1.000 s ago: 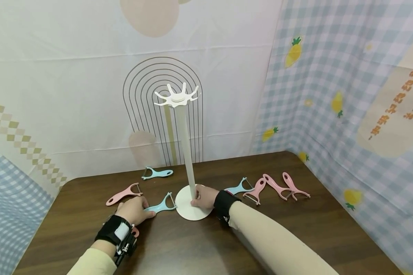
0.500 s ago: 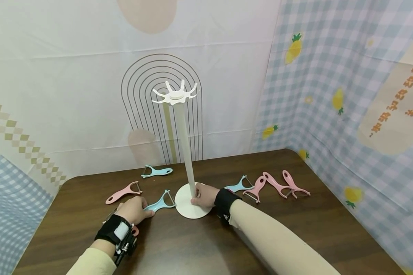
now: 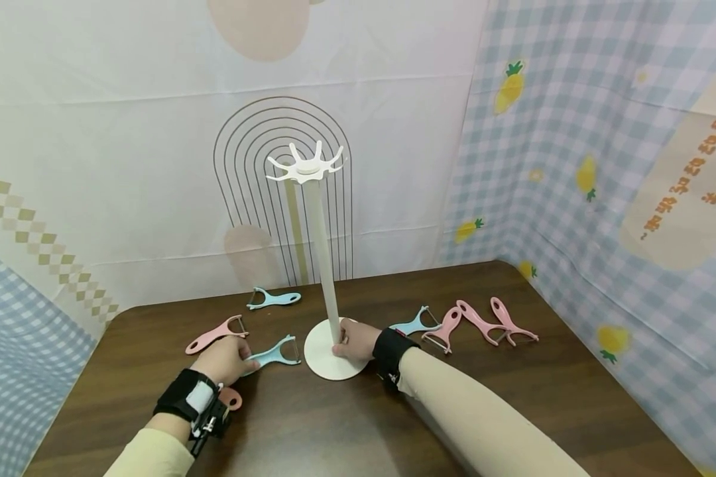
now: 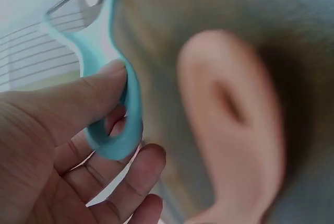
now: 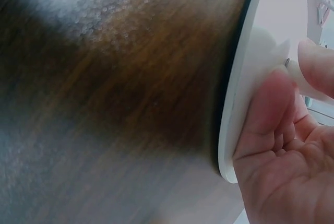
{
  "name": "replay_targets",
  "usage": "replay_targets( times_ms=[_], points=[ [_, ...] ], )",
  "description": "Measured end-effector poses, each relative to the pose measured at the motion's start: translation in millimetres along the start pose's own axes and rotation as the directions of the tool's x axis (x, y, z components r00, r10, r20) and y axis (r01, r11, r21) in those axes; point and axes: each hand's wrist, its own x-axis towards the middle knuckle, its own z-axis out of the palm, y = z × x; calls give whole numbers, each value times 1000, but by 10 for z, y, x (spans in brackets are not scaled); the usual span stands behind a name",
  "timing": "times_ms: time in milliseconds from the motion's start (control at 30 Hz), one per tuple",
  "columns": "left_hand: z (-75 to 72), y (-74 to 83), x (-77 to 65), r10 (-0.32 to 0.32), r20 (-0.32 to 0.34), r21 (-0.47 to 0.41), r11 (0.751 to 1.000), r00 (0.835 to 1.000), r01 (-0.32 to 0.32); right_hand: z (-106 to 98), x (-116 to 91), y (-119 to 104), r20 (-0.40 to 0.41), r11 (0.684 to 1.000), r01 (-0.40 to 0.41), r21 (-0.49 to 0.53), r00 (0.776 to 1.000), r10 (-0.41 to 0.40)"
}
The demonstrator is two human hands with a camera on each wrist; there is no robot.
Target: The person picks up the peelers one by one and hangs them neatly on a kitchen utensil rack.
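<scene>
My left hand [image 3: 221,361] pinches a light blue Y-shaped peeler [image 4: 96,44] by its handle, thumb on one side and fingers on the other. In the head view its blade end points right, toward the white stand. That stand has an upright pole [image 3: 322,258], a round base [image 3: 319,358] and a hooked top ring [image 3: 307,170]. With thumb and fingers, my right hand [image 3: 358,340] grips the pole just above the base. The handle of a pink peeler [image 4: 229,109] shows large beside my left hand in the left wrist view; the head view shows only its end below that wrist.
Behind my left hand lie a pink peeler [image 3: 211,336] and a blue peeler [image 3: 277,299]. Right of the stand are another blue peeler [image 3: 414,324] and several pink peelers [image 3: 447,324]. Patterned cloth [image 3: 155,165] hangs behind the brown table [image 3: 310,430].
My left hand has drawn slightly left with the blue peeler, whose blade end has moved away from the stand's base. The right hand stays on the pole.
</scene>
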Motion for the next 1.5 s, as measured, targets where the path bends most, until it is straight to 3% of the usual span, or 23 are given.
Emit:
replay_targets(
  times_ms=[167,400,500,767,900,1100,1233,1333,1500],
  points=[
    [-169,-12,39,32,-26,-82,996,999,-34,-5,-26,-16,-2,1000,-10,6,1000,10],
    [-409,10,99,8,-76,-149,989,997,-19,10,-2,21,4,1000,-9,6,1000,9],
    [-469,45,113,26,-110,-179,983,994,-46,24,22,42,5,1000,-12,7,1000,12],
    [-616,184,130,79,-262,-219,966,962,-139,13,40,29,8,1000,-20,4,1000,20],
    [-691,281,136,79,-382,-228,957,921,-177,7,42,18,13,1000,-22,-3,1000,22],
    [-854,476,130,46,-572,-283,926,819,-250,4,21,-18,17,999,-24,-23,1000,25],
    [-1008,645,118,-7,-633,-362,887,774,-288,-7,7,-45,19,999,-30,-23,999,31],
    [-1114,783,109,-10,-657,-388,862,754,-327,-13,7,-47,23,999,-37,-16,999,38],
    [-1272,1024,73,26,-670,-397,832,742,-387,-3,21,-26,26,999,-38,-14,999,38]
  ],
)
